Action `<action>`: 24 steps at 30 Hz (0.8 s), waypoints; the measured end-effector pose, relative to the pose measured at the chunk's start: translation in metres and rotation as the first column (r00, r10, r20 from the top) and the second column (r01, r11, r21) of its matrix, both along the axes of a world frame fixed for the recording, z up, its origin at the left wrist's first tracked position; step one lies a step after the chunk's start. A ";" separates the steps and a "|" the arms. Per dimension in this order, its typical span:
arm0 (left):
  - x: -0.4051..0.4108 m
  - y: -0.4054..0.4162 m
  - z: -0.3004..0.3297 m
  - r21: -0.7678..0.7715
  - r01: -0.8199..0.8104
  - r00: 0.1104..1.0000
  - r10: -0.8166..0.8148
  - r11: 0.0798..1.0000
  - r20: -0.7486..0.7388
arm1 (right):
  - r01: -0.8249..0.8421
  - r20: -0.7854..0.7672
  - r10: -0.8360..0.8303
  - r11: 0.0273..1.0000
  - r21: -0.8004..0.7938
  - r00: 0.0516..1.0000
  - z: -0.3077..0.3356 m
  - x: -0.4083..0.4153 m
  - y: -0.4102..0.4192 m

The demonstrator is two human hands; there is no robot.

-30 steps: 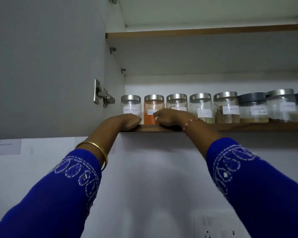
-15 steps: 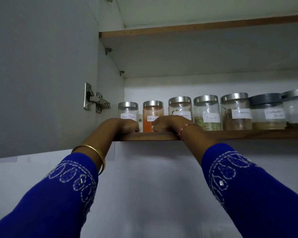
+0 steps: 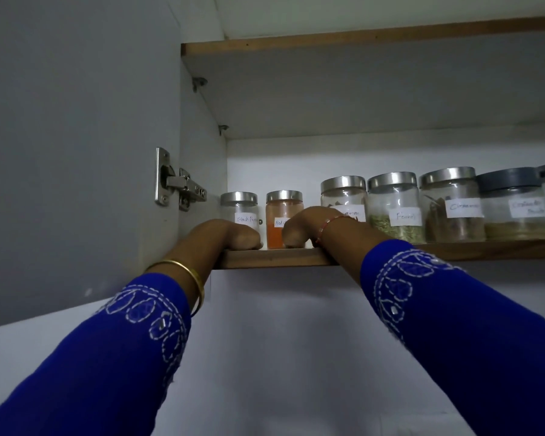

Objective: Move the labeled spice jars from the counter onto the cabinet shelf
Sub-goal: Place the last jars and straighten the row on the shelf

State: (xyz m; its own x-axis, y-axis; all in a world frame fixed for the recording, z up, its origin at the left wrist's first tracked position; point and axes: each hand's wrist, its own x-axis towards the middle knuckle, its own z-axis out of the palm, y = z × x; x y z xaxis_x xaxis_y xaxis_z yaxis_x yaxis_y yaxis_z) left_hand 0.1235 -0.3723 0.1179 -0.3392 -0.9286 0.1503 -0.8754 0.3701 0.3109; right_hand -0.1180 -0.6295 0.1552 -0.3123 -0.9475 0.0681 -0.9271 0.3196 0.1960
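Several labelled glass spice jars stand in a row on the wooden cabinet shelf (image 3: 453, 250). The black pepper jar (image 3: 239, 206) and the red powder jar (image 3: 280, 212) sit at the left end, set further back than the others. My left hand (image 3: 236, 236) rests on the shelf edge in front of the black pepper jar, knuckles bent. My right hand (image 3: 302, 228) is curled just right of the red jar, hiding the lower part of a third jar (image 3: 343, 195). The fingertips of both hands are hidden behind the knuckles.
To the right stand the fennel jar (image 3: 394, 209), the cinnamon jar (image 3: 450, 206) and a dark-lidded jar (image 3: 510, 206). The open grey cabinet door (image 3: 76, 152) with its hinge (image 3: 178, 184) is close on the left. An upper shelf (image 3: 359, 36) runs overhead.
The two left jars now stand deeper on the shelf than a second ago. Both hands have stayed at the shelf edge, and the view has shifted right and closer.
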 end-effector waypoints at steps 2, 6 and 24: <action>0.000 -0.006 0.002 -0.005 -0.022 1.000 0.022 1.000 0.006 | 0.032 -0.056 -0.029 0.999 0.037 0.998 0.001 0.015 0.040; -0.001 -0.014 0.006 0.021 -0.064 0.998 0.064 0.998 -0.012 | -0.025 -0.010 0.026 0.999 0.022 1.000 0.009 0.044 0.116; -0.006 0.008 -0.001 -0.154 0.008 0.997 -0.019 0.988 -0.075 | -0.206 0.043 0.233 0.919 -0.336 0.971 -0.009 -0.027 0.038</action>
State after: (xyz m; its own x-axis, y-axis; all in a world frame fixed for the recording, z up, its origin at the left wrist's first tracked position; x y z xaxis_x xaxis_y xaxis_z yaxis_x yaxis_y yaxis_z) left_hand 0.1179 -0.3647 0.1171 -0.3339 -0.8881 0.3160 -0.8461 0.4301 0.3148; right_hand -0.1451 -0.5912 0.1458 -0.1165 -0.9219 0.3694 -0.9895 0.1399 0.0370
